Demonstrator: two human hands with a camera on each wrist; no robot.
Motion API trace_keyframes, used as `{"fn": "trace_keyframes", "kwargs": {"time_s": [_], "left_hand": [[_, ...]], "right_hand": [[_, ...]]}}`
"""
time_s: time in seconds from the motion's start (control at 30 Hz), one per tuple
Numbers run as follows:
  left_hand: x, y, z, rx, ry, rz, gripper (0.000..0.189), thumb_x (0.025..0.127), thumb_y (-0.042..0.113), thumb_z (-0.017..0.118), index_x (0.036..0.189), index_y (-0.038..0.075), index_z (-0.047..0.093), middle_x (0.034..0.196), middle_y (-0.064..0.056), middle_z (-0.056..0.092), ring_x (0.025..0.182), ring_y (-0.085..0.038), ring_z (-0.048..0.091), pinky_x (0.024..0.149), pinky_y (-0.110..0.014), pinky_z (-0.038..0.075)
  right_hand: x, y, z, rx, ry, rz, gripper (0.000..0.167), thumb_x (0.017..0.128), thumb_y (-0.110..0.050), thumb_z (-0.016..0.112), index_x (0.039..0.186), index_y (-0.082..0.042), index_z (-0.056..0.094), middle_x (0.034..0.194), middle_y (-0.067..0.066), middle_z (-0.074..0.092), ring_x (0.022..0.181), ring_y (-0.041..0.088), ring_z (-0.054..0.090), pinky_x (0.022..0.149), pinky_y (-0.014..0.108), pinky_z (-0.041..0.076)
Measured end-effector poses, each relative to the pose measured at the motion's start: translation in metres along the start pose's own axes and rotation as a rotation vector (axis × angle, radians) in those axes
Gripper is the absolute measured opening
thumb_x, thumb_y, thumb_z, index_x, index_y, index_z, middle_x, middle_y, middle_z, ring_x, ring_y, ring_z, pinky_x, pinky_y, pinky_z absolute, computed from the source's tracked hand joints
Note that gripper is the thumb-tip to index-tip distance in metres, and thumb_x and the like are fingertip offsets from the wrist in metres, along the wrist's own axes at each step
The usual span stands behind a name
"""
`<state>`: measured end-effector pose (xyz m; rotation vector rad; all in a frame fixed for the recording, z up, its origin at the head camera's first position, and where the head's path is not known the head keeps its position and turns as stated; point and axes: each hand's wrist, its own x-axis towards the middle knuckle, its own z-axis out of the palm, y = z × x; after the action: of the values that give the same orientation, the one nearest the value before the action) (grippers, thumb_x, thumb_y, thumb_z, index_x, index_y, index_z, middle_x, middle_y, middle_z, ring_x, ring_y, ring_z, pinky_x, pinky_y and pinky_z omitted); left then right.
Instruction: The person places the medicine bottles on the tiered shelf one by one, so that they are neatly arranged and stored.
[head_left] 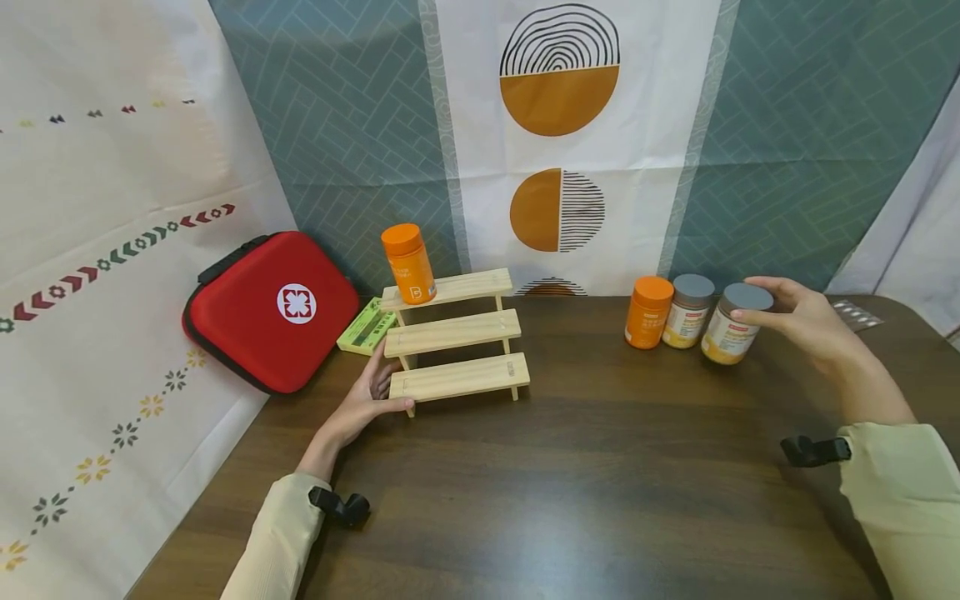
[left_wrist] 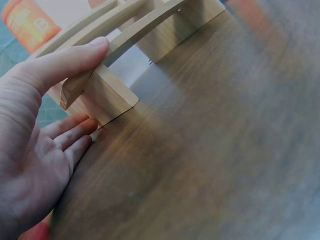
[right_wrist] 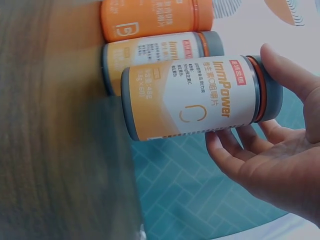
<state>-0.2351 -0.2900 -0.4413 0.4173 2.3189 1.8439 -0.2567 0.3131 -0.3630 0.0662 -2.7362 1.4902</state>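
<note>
Seen from above, the right hand [head_left: 813, 321] gripped a grey-lidded jar [head_left: 731, 332] at 3 o'clock on the table [head_left: 570, 467]. Thumb and fingers closed round its lid end, probably because that left the neighbouring jar undisturbed; whether its base touched the wood could not be told. Next to it, towards 9 o'clock, stood a matching jar [head_left: 682, 323], then an orange bottle [head_left: 647, 312].

Near the middle, the left hand [head_left: 360, 400] held the 8 o'clock corner of the wooden stand [head_left: 453, 332], thumb on the lowest shelf and fingers by the leg, seemingly to steady it. Another bottle [head_left: 410, 271] stood upright on the top shelf, at the stand's 11 o'clock, where no shelf overhung it. Towards 9 o'clock lay a green box [head_left: 367, 326], then a red case [head_left: 255, 321].
</note>
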Motion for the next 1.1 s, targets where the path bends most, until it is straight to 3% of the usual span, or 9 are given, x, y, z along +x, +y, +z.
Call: {"fn": "trace_keyframes", "kwargs": {"time_s": [0.07, 0.13, 0.43, 0.63, 1.1], "left_hand": [[0.0, 0.0, 0.0, 0.005, 0.001, -0.004, 0.111, 0.083, 0.006, 0.074, 0.156, 0.036, -0.004, 0.158, -0.021, 0.028, 0.146, -0.039, 0.028, 0.12, -0.056, 0.019], [-0.001, 0.0, 0.0, 0.006, 0.001, -0.005, 0.111, 0.083, 0.006, 0.074, 0.156, 0.036, -0.004, 0.158, -0.021, 0.028, 0.146, -0.039, 0.028, 0.12, -0.057, 0.019], [-0.002, 0.0, -0.001, 0.015, 0.002, -0.002, 0.11, 0.084, 0.006, 0.073, 0.156, 0.038, -0.004, 0.158, -0.02, 0.029, 0.145, -0.037, 0.03, 0.119, -0.055, 0.021], [-0.001, -0.002, -0.002, 0.006, 0.005, 0.008, 0.11, 0.083, 0.004, 0.073, 0.156, 0.038, -0.003, 0.157, -0.02, 0.03, 0.145, -0.037, 0.029, 0.119, -0.055, 0.02], [0.002, -0.001, 0.0, 0.013, 0.012, -0.003, 0.11, 0.083, 0.003, 0.073, 0.156, 0.039, -0.002, 0.156, -0.02, 0.033, 0.144, -0.036, 0.032, 0.118, -0.054, 0.022]], "right_hand": [[-0.002, -0.001, -0.001, 0.032, 0.017, -0.019, 0.045, 0.093, -0.031, 0.066, 0.131, -0.04, 0.043, 0.104, -0.035, 0.043, 0.089, -0.018, 0.045, 0.078, 0.009, 0.035], [-0.003, -0.004, -0.002, 0.056, 0.03, -0.033, 0.042, 0.093, -0.029, 0.066, 0.127, -0.043, 0.044, 0.103, -0.034, 0.045, 0.088, -0.017, 0.047, 0.073, 0.007, 0.034], [-0.008, -0.017, -0.005, 0.146, 0.059, -0.084, 0.043, 0.093, -0.017, 0.065, 0.122, -0.043, 0.048, 0.101, -0.036, 0.051, 0.088, -0.015, 0.051, 0.075, 0.008, 0.033], [-0.014, -0.033, -0.001, 0.1, 0.072, -0.088, 0.049, 0.093, -0.024, 0.066, 0.134, -0.041, 0.044, 0.109, -0.036, 0.046, 0.089, -0.013, 0.05, 0.075, 0.008, 0.034], [-0.021, -0.065, 0.019, 0.103, 0.054, -0.132, 0.051, 0.093, -0.022, 0.067, 0.136, -0.039, 0.046, 0.116, -0.035, 0.047, 0.092, -0.014, 0.054, 0.076, 0.005, 0.039]]}}
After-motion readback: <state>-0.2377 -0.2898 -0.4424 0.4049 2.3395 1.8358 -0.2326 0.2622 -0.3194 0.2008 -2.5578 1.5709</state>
